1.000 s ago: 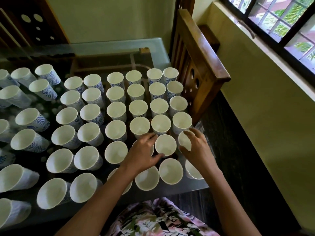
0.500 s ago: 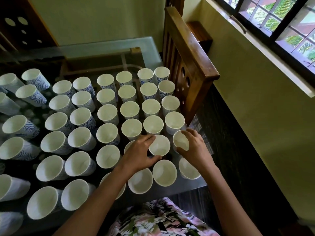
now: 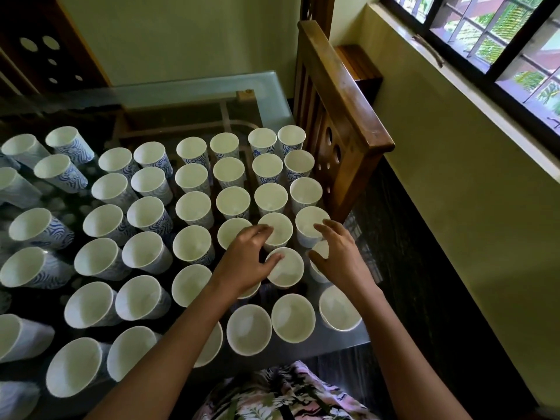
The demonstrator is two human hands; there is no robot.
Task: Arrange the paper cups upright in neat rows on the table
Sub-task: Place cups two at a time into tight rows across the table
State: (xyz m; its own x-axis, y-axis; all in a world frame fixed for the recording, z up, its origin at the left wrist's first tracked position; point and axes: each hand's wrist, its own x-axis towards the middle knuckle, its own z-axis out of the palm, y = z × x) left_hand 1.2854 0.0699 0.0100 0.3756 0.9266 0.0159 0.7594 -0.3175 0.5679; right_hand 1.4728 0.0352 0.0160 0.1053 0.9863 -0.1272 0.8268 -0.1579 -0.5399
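Many white paper cups with blue wave print stand upright in rows on the glass table [image 3: 194, 86]. My left hand [image 3: 247, 262] lies curled over a paper cup [image 3: 249, 294] that is mostly hidden under its palm. Its thumb touches the rim of the neighbouring cup [image 3: 286, 269], and its fingertips reach the rims of the row behind. My right hand [image 3: 341, 257] grips a cup [image 3: 318, 272] at the table's right edge, thumb at the rim, with fingers reaching the cup [image 3: 309, 221] behind it.
A wooden chair back [image 3: 342, 116] stands close against the table's right side. The nearest row of cups [image 3: 292, 318] sits at the front edge by my lap. On the left, cups [image 3: 39, 228] stand in looser rows. A yellow wall and a window are to the right.
Both hands have stayed over the same two cups near the right front corner. Their fingers now stretch farther back, reaching the rims of the row behind.
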